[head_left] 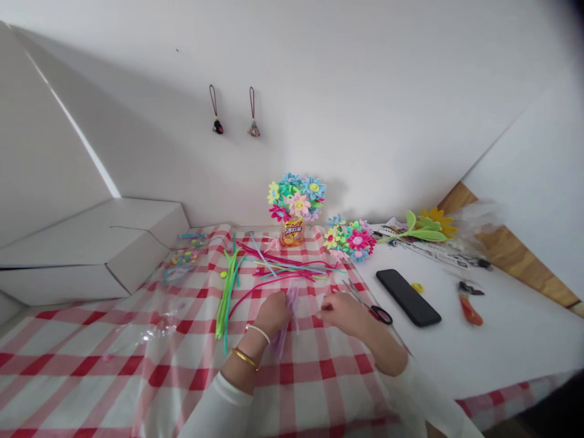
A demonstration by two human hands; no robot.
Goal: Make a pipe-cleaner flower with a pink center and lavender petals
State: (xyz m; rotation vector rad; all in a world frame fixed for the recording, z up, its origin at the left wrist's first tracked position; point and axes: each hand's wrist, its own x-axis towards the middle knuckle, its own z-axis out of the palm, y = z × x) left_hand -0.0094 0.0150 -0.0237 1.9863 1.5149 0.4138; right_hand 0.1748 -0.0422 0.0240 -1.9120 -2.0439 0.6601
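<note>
My left hand [272, 313] is closed around a bunch of lilac fuzzy pipe cleaners [285, 331], which stick out above and below it. My right hand [340, 312] is to the right of that bunch, with curled fingers pointing toward it. Whether those fingers pinch anything is too hard to see. Just right of this hand lie scissors with red and black handles [380, 314]. Both hands rest over a red-and-white checked tablecloth [292, 389]. Loose pink, green and blue pipe cleaners [283, 267] lie beyond them.
A jar of pipe-cleaner flowers [294, 231] stands at the back, next to a flower bunch [350, 240]. A black phone [407, 297] and orange-handled pliers [469, 309] lie on the white surface to the right. A white box [91, 249] sits to the left.
</note>
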